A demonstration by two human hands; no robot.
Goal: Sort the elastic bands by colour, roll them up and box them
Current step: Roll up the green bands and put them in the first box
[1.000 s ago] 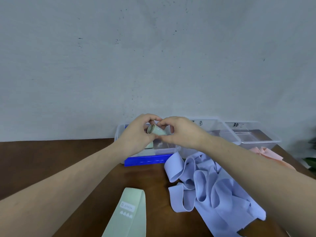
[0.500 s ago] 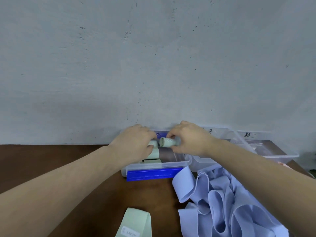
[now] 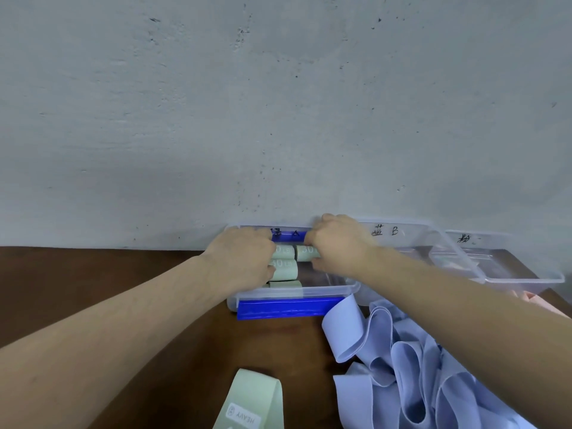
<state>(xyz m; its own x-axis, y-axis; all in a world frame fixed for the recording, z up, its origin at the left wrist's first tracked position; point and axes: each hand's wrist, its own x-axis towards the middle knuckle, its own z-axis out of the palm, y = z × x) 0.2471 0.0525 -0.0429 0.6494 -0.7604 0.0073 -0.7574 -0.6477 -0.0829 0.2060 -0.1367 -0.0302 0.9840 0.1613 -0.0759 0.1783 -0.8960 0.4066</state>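
Both hands are down in the clear box with the blue strip [image 3: 291, 308] at the middle of the frame, against the wall. The right hand [image 3: 337, 247] is curled round a rolled green band [image 3: 306, 253], setting it in near the far wall of the box; its long axis runs left to right across the picture, the free end pointing left. The left hand [image 3: 244, 261] rests with bent fingers against the green rolls already packed [image 3: 283, 269], which lie in a row front to back, their long axes also running left to right; whether it truly grips one I cannot tell.

Going by how things lie, the green sorting is well under way but not finished: a flat green band [image 3: 250, 397] lies unrolled on the table [image 3: 123, 274] at the bottom centre. The heap of lilac-blue bands [image 3: 402, 366] at lower right is untouched, the two clear boxes [image 3: 458, 258] at right look empty of rolls, and a bit of pink band [image 3: 532, 297] shows at the right edge.
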